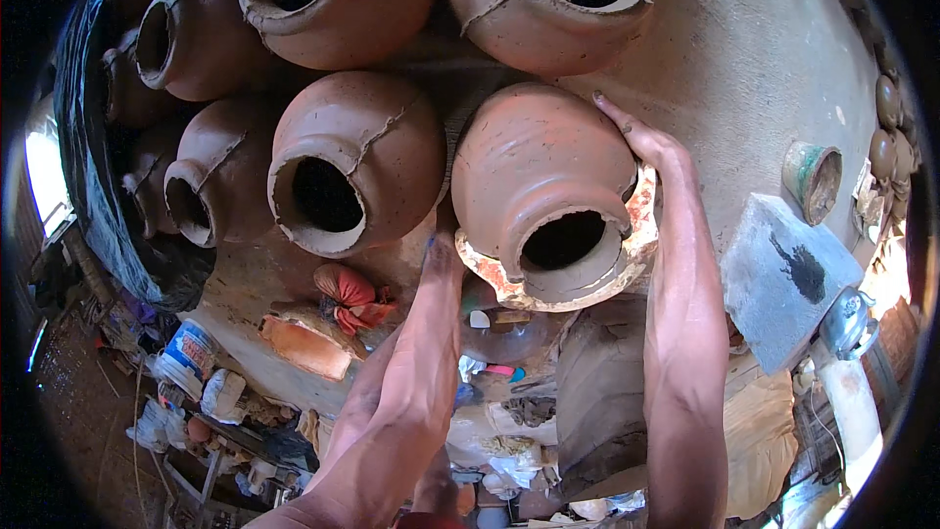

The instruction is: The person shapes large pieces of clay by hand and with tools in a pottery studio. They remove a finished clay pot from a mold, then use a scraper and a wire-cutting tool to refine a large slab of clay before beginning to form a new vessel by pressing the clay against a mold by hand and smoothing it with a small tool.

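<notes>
A rounded brown clay pot is held between my two hands, its dark mouth tilted toward me. Around its lower side shows a rough, chipped rim, orange and cream coloured; I cannot tell whether it is a separate support. My right hand wraps the pot's right side, thumb and fingers along the upper wall. At the lower left, my left hand grips the same pot, its fingers mostly hidden by the clay. Just left stands another clay pot, with a raised seam from shoulder to mouth.
More clay pots crowd the left and far side. A grey stone block and a small green-edged ring lie to the right. Nearer are a red cloth bundle, a curved shard and a white bucket.
</notes>
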Demonstrator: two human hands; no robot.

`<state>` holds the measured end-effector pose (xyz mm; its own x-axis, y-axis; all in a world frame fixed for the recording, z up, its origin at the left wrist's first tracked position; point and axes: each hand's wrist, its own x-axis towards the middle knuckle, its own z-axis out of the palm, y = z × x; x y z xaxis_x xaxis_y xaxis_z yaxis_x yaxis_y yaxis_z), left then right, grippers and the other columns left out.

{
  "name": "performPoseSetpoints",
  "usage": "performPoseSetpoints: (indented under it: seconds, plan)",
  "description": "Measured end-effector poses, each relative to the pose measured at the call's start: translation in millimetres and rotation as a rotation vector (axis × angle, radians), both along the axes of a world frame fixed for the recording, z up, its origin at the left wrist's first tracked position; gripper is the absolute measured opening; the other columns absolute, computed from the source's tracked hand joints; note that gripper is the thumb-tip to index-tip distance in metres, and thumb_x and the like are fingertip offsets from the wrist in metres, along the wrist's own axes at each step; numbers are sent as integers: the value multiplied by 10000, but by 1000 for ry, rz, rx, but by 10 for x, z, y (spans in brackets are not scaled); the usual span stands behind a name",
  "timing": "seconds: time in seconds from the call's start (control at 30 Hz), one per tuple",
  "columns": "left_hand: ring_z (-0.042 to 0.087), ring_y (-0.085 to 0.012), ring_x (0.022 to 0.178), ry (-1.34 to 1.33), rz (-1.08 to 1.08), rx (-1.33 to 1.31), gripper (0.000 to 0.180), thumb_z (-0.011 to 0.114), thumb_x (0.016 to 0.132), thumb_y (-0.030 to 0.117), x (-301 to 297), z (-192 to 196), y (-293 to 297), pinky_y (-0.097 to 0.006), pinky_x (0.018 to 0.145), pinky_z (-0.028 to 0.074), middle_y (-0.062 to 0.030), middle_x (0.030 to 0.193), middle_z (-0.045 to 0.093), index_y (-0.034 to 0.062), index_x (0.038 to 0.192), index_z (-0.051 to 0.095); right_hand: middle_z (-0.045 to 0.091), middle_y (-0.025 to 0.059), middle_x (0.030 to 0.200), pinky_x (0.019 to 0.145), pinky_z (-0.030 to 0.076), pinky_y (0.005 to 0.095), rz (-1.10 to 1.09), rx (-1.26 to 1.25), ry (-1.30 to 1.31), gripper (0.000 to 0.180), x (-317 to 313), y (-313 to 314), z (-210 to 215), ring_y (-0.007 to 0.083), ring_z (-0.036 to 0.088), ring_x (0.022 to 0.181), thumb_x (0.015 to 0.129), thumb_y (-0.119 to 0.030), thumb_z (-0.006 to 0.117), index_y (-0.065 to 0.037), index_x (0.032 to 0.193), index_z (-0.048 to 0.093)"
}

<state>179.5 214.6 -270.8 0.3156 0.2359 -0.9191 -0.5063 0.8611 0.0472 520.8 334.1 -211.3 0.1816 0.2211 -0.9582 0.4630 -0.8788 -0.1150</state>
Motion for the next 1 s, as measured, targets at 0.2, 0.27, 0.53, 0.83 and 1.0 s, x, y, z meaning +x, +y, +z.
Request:
performPoseSetpoints:
  seconds: [0.2,0.27,0.53,0.83,1.0]
  plan:
    - [572,-294,1275,-13,18,-4,629,563,1018,541,26,9,2,-477,1101,451,-121,1426,594,90,1456,551,303,108,1681,1269,217,430,34,23,16,948,88,94,-174,300,270,1555,916,-819,432,-174,1607,366]
    - [570,-295,1277,-9,38,1,630,561,1018,542,-18,1,16,-479,1103,449,-121,1428,593,90,1458,549,339,135,1664,1260,242,426,53,94,7,956,7,150,-169,309,306,1539,911,-809,480,-139,1589,408]
    - [565,-302,1286,-45,101,-16,637,551,1020,546,6,-56,39,-487,1110,442,-124,1436,587,90,1464,541,265,70,1700,1280,192,425,-4,70,48,772,58,86,-211,282,238,1570,1000,-713,383,-255,1620,339]
    - [558,-309,1296,-50,117,-33,644,541,1021,550,-115,-20,-13,-496,1118,433,-127,1445,580,90,1472,533,250,78,1705,1289,173,407,59,145,115,784,-18,136,-332,275,239,1569,1028,-661,390,-172,1634,299]
    - [555,-313,1302,-75,102,-52,648,536,1022,552,-54,17,-96,-501,1122,429,-128,1450,577,90,1476,528,234,59,1712,1287,180,394,49,163,156,748,158,105,-355,264,225,1573,1039,-654,366,-217,1640,286]
